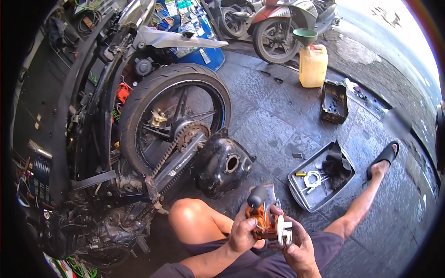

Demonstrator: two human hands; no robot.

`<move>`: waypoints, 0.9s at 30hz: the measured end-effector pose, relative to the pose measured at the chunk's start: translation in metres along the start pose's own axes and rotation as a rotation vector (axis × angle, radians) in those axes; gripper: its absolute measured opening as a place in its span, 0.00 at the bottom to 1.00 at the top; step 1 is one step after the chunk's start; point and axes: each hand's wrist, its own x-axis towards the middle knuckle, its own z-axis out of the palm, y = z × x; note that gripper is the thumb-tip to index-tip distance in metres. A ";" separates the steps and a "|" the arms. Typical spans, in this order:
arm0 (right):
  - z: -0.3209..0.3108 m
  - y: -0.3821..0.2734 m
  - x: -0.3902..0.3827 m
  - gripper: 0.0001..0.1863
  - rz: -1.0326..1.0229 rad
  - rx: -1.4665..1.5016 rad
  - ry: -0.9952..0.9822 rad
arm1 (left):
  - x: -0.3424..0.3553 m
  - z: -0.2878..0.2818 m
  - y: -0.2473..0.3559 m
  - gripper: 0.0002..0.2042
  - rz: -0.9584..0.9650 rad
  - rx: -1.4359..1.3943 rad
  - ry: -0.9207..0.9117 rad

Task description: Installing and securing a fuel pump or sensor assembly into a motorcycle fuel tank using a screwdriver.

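Above my lap I hold what looks like a motorcycle fuel pump unit (262, 226), with an orange-brown body, a black rounded float at its top and a white round flange on its right side. My left hand (242, 234) grips the body, thumb on the near side. On the flange side, my right hand (300, 250) has its fingers curled around the unit. Beyond my hands stands a black fuel tank (211, 164) with a round opening. To the right, a grey tray (303, 204) holds a white ring (313, 180), small parts and a black cloth (337, 163).
On the left is a partly dismantled motorcycle with its rear wheel (131, 104) and chain (167, 155) exposed. Farther out stand a yellowish jerrycan (313, 69) with a green funnel (305, 33), a dark open box (340, 118) and a red scooter (273, 18). My sandalled foot (384, 162) rests at right.
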 end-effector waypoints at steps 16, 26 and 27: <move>-0.041 -0.017 0.099 0.26 0.015 -0.593 0.140 | -0.016 -0.013 0.177 0.26 0.476 0.970 0.476; -0.049 0.001 0.209 0.39 0.340 -0.791 0.178 | 0.048 -0.146 0.040 0.09 0.040 0.948 0.521; -0.053 0.001 0.218 0.39 0.333 -0.813 0.192 | 0.050 -0.150 0.030 0.09 0.034 0.935 0.530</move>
